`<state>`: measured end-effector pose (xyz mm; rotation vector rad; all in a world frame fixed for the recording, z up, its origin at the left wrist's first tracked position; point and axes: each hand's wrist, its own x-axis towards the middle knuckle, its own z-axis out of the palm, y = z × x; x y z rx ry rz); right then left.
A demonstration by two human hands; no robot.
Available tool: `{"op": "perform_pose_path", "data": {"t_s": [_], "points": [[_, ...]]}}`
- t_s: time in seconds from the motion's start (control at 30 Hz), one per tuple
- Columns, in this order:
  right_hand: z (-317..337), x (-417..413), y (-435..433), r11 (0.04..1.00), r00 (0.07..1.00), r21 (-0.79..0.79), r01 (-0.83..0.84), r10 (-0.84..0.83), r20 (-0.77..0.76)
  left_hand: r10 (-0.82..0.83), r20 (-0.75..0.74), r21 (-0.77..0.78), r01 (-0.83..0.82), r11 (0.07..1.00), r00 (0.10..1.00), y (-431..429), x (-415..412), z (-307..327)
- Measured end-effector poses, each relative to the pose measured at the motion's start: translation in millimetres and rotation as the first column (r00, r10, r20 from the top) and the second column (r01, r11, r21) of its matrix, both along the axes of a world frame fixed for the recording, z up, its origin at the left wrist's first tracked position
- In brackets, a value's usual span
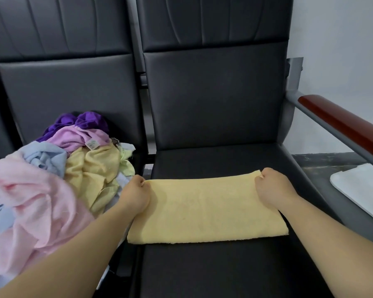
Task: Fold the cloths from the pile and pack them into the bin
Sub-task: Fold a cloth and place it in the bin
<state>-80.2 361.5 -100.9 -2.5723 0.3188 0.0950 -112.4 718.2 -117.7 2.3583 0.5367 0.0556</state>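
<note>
Nearest, two bare forearms reach forward over a black padded seat (202,272). On that seat a yellow cloth (205,211) lies flat as a wide rectangle, its long edges running left to right. At the cloth's far edge the left hand (136,195) pinches the far-left corner and the right hand (272,188) pinches the far-right corner. Each grip is closed on the fabric, fingers curled under.

To the left, on the neighbouring seat, sits the pile (52,168) of crumpled cloths: pink nearest, then pale blue and yellow, with lilac and purple at the back.

To the right, a flat white object (362,186) with a rounded corner is cut off by the frame edge; whether it is the bin cannot be told. Beyond it runs a reddish-brown armrest (342,121) on a grey bar. Farthest stand the black backrest (213,93) and a pale wall (342,39).
</note>
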Motion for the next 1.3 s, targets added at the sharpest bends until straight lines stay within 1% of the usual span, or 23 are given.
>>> {"op": "perform_pose_path", "data": {"t_s": [0.17, 0.23, 0.3, 0.43, 0.47, 0.53, 0.6, 0.63, 0.67, 0.73, 0.77, 0.8, 0.83, 0.87, 0.93, 0.97, 1.07, 1.13, 1.17, 1.2, 1.23, 1.27, 1.3], "points": [[-7, 2, 9, 0.989, 1.000, -0.151, 0.006, -0.005, 0.005, 0.021, 0.011, 0.083, -0.022, 0.996, 1.000, 1, 6, -10], [-8, 2, 11, 0.983, 1.000, -0.181, 0.010, -0.009, 0.006, 0.029, 0.032, 0.109, -0.032, 0.994, 0.999, -2, 4, -13], [-7, -1, 11, 0.987, 1.000, -0.161, 0.016, -0.015, 0.009, 0.044, 0.033, 0.098, -0.047, 0.994, 0.998, -6, 1, -13], [2, -13, 9, 0.996, 0.999, -0.081, 0.031, -0.029, 0.022, 0.047, 0.012, 0.004, -0.048, 0.999, 0.999, -15, -11, -1], [6, -17, 9, 0.997, 0.999, -0.066, 0.029, -0.027, 0.028, 0.029, 0.009, 0.020, -0.029, 0.999, 1.000, -18, -16, 2], [11, -23, 9, 0.995, 0.998, -0.102, -0.008, 0.014, 0.058, -0.026, -0.017, 0.142, 0.028, 0.989, 1.000, -27, -24, 4], [16, -29, 10, 0.983, 0.990, -0.173, -0.063, 0.084, 0.113, -0.084, -0.031, 0.353, 0.089, 0.932, 0.996, -40, -35, 7], [17, -32, 10, 0.978, 0.983, -0.184, -0.096, 0.122, 0.137, -0.133, -0.024, 0.423, 0.131, 0.897, 0.991, -49, -41, 10], [18, -36, 11, 0.974, 0.977, -0.179, -0.138, 0.163, 0.136, -0.208, -0.007, 0.434, 0.191, 0.880, 0.978, -58, -46, 12], [19, -45, 12, 0.952, 0.965, -0.186, -0.242, 0.256, 0.054, -0.374, 0.018, 0.319, 0.349, 0.881, 0.927, -80, -59, 16], [19, -50, 13, 0.934, 0.956, -0.209, -0.290, 0.294, -0.014, -0.434, 0.009, 0.259, 0.417, 0.871, 0.901, -91, -67, 18], [20, -54, 15, 0.913, 0.946, -0.245, -0.325, 0.316, -0.077, -0.479, -0.011, 0.238, 0.467, 0.852, 0.878, -100, -75, 19], [23, -59, 15, 0.893, 0.939, -0.289, -0.344, 0.322, -0.124, -0.517, -0.041, 0.275, 0.507, 0.817, 0.855, -109, -82, 18], [26, -63, 17, 0.874, 0.934, -0.330, -0.356, 0.321, -0.157, -0.540, -0.083, 0.357, 0.531, 0.769, 0.837, -115, -86, 17], [34, -72, 20, 0.838, 0.917, -0.378, -0.393, 0.328, -0.226, -0.523, -0.168, 0.518, 0.526, 0.675, 0.836, -119, -90, 15], [39, -78, 21, 0.820, 0.898, -0.379, -0.429, 0.340, -0.280, -0.498, -0.206, 0.557, 0.519, 0.648, 0.843, -119, -89, 14], [47, -100, 29, 0.768, 0.805, -0.309, -0.560, 0.418, -0.420, -0.412, -0.262, 0.590, 0.483, 0.647, 0.873, -112, -80, 13], [46, -112, 34, 0.752, 0.767, -0.239, -0.614, 0.496, -0.408, -0.357, -0.241, 0.629, 0.425, 0.651, 0.903, -110, -77, 14], [45, -117, 35, 0.755, 0.767, -0.215, -0.619, 0.523, -0.371, -0.342, -0.214, 0.629, 0.397, 0.668, 0.915, -109, -77, 14], [42, -119, 37, 0.758, 0.773, -0.207, -0.619, 0.543, -0.328, -0.341, -0.190, 0.595, 0.385, 0.705, 0.920, -108, -79, 13], [40, -121, 37, 0.757, 0.777, -0.207, -0.620, 0.556, -0.297, -0.361, -0.171, 0.515, 0.395, 0.761, 0.917, -107, -82, 12], [37, -121, 36, 0.758, 0.779, -0.204, -0.619, 0.562, -0.277, -0.396, -0.148, 0.389, 0.422, 0.819, 0.906, -107, -86, 11], [35, -120, 34, 0.763, 0.783, -0.198, -0.615, 0.563, -0.264, -0.441, -0.115, 0.233, 0.456, 0.859, 0.890, -106, -90, 12]]}}
